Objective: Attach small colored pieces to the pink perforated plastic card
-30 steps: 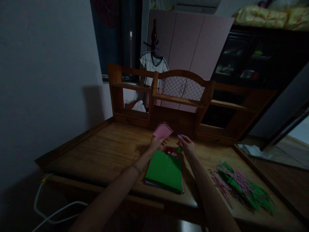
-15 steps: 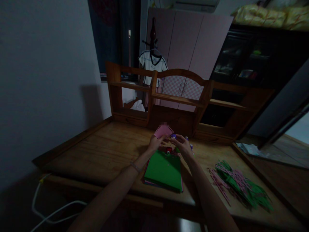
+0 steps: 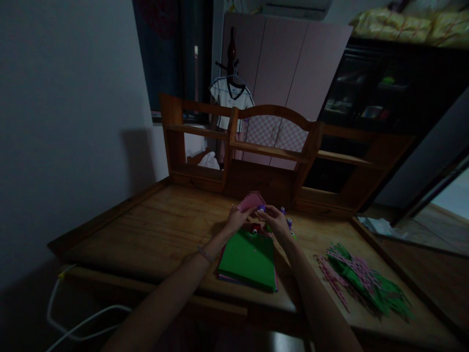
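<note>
My left hand (image 3: 236, 218) is closed on a pink sheet (image 3: 252, 200) with a row of small holes along its edges. At the sheet's right side is a small purple craft punch (image 3: 261, 208), gripped in the fingers of my right hand (image 3: 277, 224). The left fingertips come close to the punch; whether they touch it I cannot tell. Just below the hands lie a red punch (image 3: 256, 228) and a partly hidden green punch (image 3: 268, 228). A stack of sheets, green sheet (image 3: 249, 259) on top, lies between my forearms.
Beyond my right hand stand two more purple punches (image 3: 283, 210). A loose heap of pink and green strips (image 3: 355, 278) lies on the right of the wooden table (image 3: 154, 230). A wooden shelf unit (image 3: 271, 146) rises along the back edge. A white cable (image 3: 54, 313) hangs at the front left.
The pink sheet has shifted a little right and tipped flatter. The purple punch and right fingers have moved slightly left, so both hands are closer together.
</note>
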The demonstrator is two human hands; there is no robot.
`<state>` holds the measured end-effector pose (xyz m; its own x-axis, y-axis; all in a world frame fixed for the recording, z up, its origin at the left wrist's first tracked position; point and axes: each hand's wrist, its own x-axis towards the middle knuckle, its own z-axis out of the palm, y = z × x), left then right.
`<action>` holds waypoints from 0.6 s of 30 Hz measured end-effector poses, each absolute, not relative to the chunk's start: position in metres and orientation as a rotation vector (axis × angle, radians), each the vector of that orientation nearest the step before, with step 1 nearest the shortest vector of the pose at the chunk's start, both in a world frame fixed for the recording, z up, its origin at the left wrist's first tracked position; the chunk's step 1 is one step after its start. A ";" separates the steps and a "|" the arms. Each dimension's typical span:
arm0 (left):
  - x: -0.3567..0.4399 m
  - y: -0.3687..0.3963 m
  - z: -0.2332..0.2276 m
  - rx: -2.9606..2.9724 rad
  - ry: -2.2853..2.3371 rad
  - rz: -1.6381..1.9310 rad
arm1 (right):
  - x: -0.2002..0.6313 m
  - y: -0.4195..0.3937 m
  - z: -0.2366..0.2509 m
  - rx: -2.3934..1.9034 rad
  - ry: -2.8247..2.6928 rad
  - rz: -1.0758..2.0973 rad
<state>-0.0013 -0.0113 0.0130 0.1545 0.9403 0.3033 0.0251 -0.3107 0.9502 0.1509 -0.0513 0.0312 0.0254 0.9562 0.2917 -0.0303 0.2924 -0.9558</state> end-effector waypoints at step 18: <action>0.000 -0.002 0.004 1.683 1.004 1.339 | 0.153 -0.051 0.031 -1.012 -1.323 0.875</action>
<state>0.0003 -0.0023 0.0038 0.1451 0.9077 0.3937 0.1240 -0.4114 0.9030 0.1526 -0.0510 0.0306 0.0722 0.9367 0.3427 0.0506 0.3397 -0.9392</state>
